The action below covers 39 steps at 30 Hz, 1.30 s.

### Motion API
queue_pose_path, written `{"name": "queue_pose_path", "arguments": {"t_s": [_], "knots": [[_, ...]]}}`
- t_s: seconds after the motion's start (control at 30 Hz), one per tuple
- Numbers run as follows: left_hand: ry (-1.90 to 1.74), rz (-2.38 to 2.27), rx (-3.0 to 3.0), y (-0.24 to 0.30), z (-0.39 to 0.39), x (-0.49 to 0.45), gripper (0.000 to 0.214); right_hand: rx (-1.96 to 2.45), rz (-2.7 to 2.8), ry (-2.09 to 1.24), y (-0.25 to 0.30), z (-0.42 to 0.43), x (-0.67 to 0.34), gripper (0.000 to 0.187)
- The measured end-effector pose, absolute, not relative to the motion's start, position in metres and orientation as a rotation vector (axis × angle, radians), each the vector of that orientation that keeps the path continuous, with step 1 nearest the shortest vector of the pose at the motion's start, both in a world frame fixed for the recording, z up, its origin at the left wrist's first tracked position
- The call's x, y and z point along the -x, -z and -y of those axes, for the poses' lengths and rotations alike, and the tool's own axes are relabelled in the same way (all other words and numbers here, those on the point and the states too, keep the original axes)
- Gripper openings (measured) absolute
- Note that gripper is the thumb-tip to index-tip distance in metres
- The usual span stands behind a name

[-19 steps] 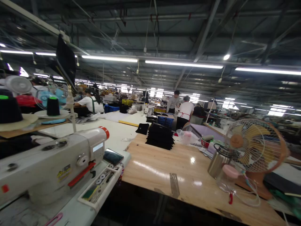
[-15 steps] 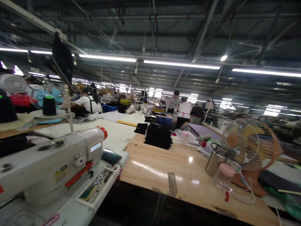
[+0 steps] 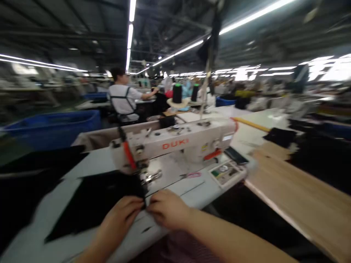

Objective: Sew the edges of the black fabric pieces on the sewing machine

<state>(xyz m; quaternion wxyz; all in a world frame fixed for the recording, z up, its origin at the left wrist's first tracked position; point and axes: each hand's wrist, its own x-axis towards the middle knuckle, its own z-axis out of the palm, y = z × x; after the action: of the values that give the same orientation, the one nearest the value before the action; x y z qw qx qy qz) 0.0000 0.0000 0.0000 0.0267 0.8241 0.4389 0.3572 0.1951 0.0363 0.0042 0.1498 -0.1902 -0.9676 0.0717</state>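
As hands [image 3: 167,210] appear, pinching black fabric [image 3: 95,201]

Left hand [image 3: 120,218], right hand [image 3: 168,209], just apart

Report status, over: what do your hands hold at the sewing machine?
Left hand, right hand on black fabric. At DUKI sewing machine needle area. Pink-handled scissors behind.

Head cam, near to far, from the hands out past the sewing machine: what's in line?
left hand, right hand → DUKI sewing machine → black thread cones
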Motion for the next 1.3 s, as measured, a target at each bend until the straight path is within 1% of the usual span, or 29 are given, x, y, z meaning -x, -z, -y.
{"name": "queue_pose_path", "arguments": {"t_s": [0.07,0.17,0.23,0.47,0.63,0.8,0.97,1.1,1.2,1.3], "knots": [[-0.964,-1.505,-2.449,0.017,0.012,0.026,0.011,0.519,2.663,-0.352,0.018,-0.045,-0.186,0.021],[-0.893,-1.62,-2.341,0.033,0.012,0.036,0.016,0.5,2.576,-0.517,0.036,-0.053,-0.187,0.026],[-0.884,-1.61,-2.317,0.036,0.008,0.033,0.015,0.506,2.564,-0.575,0.039,-0.053,-0.191,0.029],[-0.877,-1.463,-2.445,0.031,0.007,0.033,0.015,0.546,2.63,-0.614,0.039,-0.052,-0.189,0.03],[-0.943,-1.429,-2.45,0.031,0.004,0.034,0.018,0.546,2.655,-0.64,0.039,-0.055,-0.188,0.033],[-0.848,-1.388,-2.515,0.029,0.003,0.032,0.018,0.547,2.655,-0.653,0.038,-0.055,-0.189,0.03],[-0.789,-1.339,-2.567,0.023,0.001,0.037,0.018,0.475,2.6,-0.617,0.037,-0.059,-0.186,0.037],[-0.672,-1.327,-2.606,0.024,-0.001,0.045,0.018,0.434,2.651,-0.673,0.031,-0.065,-0.18,0.032],[-0.672,-1.3,-2.625,0.026,-0.002,0.049,0.019,0.452,2.662,-0.742,0.028,-0.069,-0.176,0.027],[-0.685,-1.291,-2.632,0.026,-0.003,0.051,0.019,0.436,2.655,-0.77,0.028,-0.073,-0.175,0.03]]}}
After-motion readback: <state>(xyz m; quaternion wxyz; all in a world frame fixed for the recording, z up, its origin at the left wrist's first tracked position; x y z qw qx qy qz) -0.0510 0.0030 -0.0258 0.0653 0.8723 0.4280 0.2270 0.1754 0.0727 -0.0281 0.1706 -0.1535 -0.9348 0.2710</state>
